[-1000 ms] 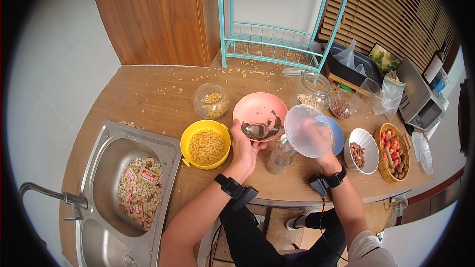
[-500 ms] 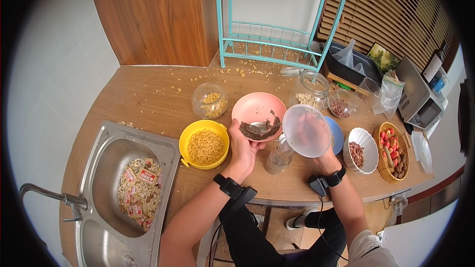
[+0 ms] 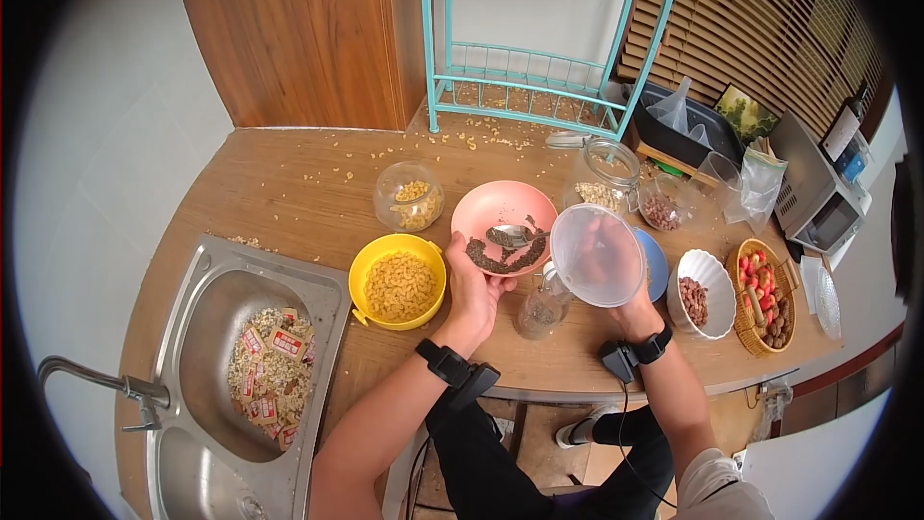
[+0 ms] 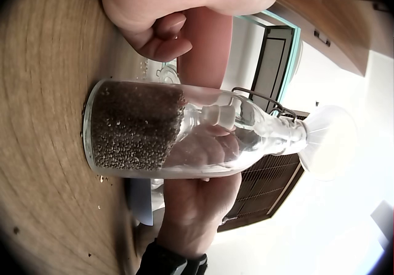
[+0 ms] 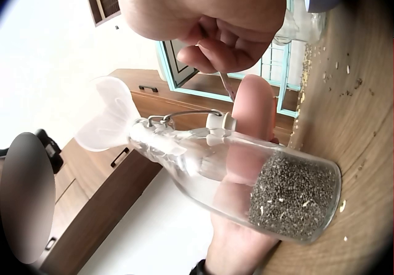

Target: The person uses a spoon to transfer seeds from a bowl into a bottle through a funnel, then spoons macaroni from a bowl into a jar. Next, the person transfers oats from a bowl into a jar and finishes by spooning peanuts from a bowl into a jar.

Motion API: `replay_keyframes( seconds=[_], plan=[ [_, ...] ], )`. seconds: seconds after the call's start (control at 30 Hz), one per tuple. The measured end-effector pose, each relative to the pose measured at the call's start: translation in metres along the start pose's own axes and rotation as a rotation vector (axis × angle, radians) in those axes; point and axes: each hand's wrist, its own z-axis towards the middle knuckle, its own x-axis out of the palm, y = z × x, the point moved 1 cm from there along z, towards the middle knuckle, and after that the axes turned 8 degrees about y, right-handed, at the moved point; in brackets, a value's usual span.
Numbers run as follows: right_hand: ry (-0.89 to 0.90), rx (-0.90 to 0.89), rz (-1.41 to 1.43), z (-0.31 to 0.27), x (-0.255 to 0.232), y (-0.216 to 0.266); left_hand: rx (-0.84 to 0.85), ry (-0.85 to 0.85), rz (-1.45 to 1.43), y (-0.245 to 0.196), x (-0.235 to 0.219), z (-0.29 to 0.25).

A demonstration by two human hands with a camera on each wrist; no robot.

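Note:
A pink bowl with dark, fine seeds is gripped at its near left side by my left hand. My right hand pinches the thin handle of a metal spoon, whose head lies among the seeds in the bowl. From above, a translucent funnel hides part of this hand. The funnel sits in the neck of a glass swing-top bottle, which stands on the counter between my hands. Similar dark seeds fill roughly its lower half.
Left of the bowl are a yellow bowl of macaroni, a round glass jar and the sink. On the right are a blue plate, a white fluted bowl and a wicker basket. Behind stands a clip-top jar.
The spoon dipped into the seeds and has since shifted up and right within the bowl, exposing its head. Both hands, the bowl and the bottle stay nearly in place.

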Motion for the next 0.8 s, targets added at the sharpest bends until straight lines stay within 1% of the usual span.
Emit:
replay_keyframes(
  seconds=[0.1, 0.17, 0.3, 0.4, 0.5, 0.6, 0.67, 0.8],
  plan=[
    [0.005, -0.026, -0.049, -0.003, 0.006, 0.007, -0.002, -0.006, 0.002, -0.001, 0.003, -0.002],
    [-0.067, -0.065, -0.065, -0.002, 0.008, 0.009, 0.003, -0.012, 0.007, -0.002, 0.006, -0.002],
    [-0.081, -0.118, -0.082, 0.003, 0.010, 0.016, 0.009, -0.011, 0.010, -0.001, 0.004, -0.001],
    [-0.077, -0.110, -0.052, 0.002, 0.016, 0.028, 0.004, -0.017, 0.006, 0.002, 0.001, 0.000],
    [-0.021, -0.098, -0.050, 0.002, 0.016, 0.039, -0.011, -0.024, 0.027, -0.001, 0.003, -0.002],
    [-0.034, -0.120, -0.077, 0.003, 0.018, 0.052, -0.021, -0.005, 0.049, -0.002, 0.004, -0.003],
    [-0.010, -0.156, -0.087, 0.005, 0.017, 0.060, -0.016, 0.014, 0.050, -0.001, 0.004, -0.002],
    [0.030, -0.179, -0.061, 0.003, 0.024, 0.083, 0.005, -0.005, 0.034, -0.002, 0.006, -0.003]
  ],
)
